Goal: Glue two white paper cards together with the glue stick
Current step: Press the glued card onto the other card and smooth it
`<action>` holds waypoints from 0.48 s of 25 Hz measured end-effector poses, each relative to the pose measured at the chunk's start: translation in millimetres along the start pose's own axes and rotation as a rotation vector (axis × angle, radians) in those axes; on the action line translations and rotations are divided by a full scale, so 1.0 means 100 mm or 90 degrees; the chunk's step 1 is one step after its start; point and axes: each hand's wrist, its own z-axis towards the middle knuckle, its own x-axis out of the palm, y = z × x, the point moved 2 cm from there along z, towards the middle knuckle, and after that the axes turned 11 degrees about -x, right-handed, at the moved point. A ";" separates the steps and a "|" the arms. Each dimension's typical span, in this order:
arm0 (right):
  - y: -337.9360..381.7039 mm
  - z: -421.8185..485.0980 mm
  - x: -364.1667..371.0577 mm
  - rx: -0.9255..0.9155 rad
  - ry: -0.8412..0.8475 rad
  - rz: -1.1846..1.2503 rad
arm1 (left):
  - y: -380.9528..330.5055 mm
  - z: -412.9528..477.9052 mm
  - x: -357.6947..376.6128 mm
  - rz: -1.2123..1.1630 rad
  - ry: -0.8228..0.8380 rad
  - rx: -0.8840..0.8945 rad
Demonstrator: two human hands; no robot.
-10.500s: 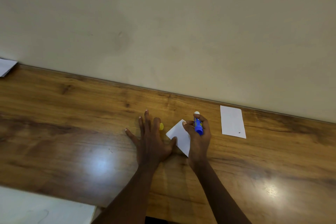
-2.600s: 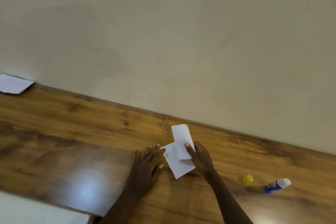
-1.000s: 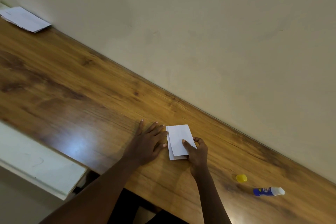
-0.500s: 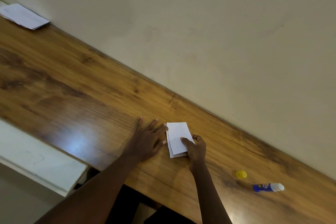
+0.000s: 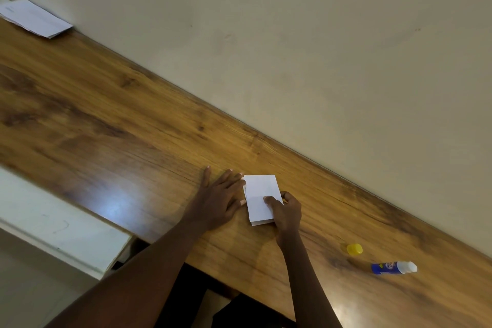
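Two white paper cards (image 5: 259, 196) lie stacked on the wooden table (image 5: 106, 125), the top one almost squared over the bottom one, whose edge peeks out at the left and near side. My right hand (image 5: 285, 212) pinches the cards' right edge, thumb on top. My left hand (image 5: 219, 201) lies flat on the table, fingertips touching the cards' left edge. The blue glue stick (image 5: 393, 267) lies uncapped on its side far to the right, with its yellow cap (image 5: 354, 249) beside it.
A stack of white papers (image 5: 34, 17) sits at the far left against the cream wall (image 5: 319, 48). The table's near edge runs diagonally below my arms, with a white surface (image 5: 53, 226) beyond it at lower left.
The top card has been slid further over the bottom one, so they line up more closely. My right thumb now rests further onto the top card. Glue stick and cap stay put.
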 end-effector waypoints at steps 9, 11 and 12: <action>-0.04 0.02 -0.07 0.104 -0.008 0.249 | 0.00 0.00 0.01 0.015 -0.008 -0.008; -0.05 0.02 -0.08 0.107 -0.007 0.259 | 0.00 0.00 0.02 0.011 -0.010 -0.008; -0.05 0.02 -0.07 0.103 -0.001 0.245 | 0.00 -0.01 0.02 0.008 -0.013 -0.007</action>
